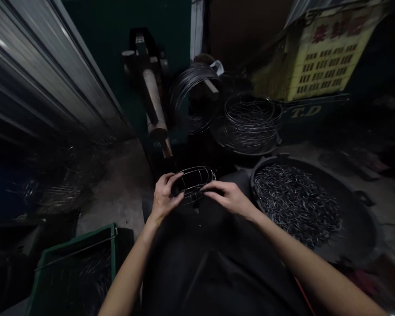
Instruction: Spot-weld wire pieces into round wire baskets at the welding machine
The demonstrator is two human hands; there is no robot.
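A small round wire cage of thin metal rings and cross wires is held above my dark-covered lap. My left hand is closed round its left side, thumb below and fingers above. At the cage's near right side my right hand pinches with thumb and forefinger. Something small and dark shows at those fingertips, too small to name. A dark basin stands to the right of my right forearm, with many small curved metal pieces in it.
Ahead stands a green machine with a projecting cylindrical arm. Wire coils hang beside it, and wire rings lie stacked behind the basin. A yellow crate is at back right, a green crate at lower left.
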